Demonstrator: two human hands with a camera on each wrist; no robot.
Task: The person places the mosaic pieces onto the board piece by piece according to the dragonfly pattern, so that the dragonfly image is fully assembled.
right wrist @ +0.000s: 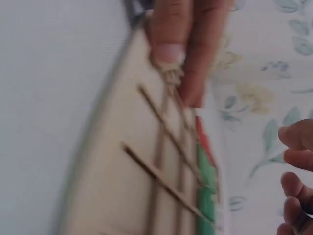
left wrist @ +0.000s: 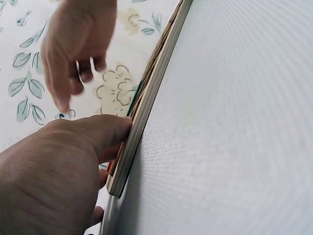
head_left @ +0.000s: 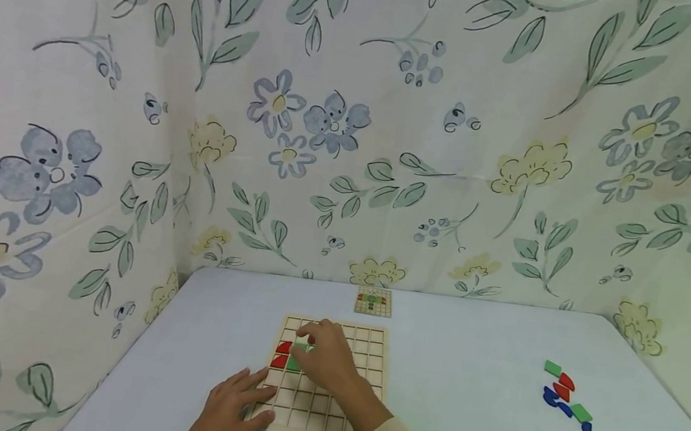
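Observation:
A wooden grid board (head_left: 311,402) lies on the table, raised strips dividing it into squares. Two red curved pieces (head_left: 279,361) sit in its left column, with green pieces (head_left: 294,363) beside them. My left hand (head_left: 231,405) rests at the board's left edge, its thumb (left wrist: 115,131) pressing that edge in the left wrist view. Above the green pieces hovers my right hand (head_left: 325,359), fingers loosely bent. No piece shows between the right hand's (right wrist: 297,171) thumb and fingers in the right wrist view. Part of the grid is hidden under this hand.
Loose pieces lie to the right on the white table (head_left: 459,399): green squares (head_left: 553,368), red curved pieces (head_left: 562,392) and several blue ones (head_left: 586,429). A small patterned board (head_left: 374,303) is behind the grid. Floral cloth (head_left: 384,213) hangs around the table.

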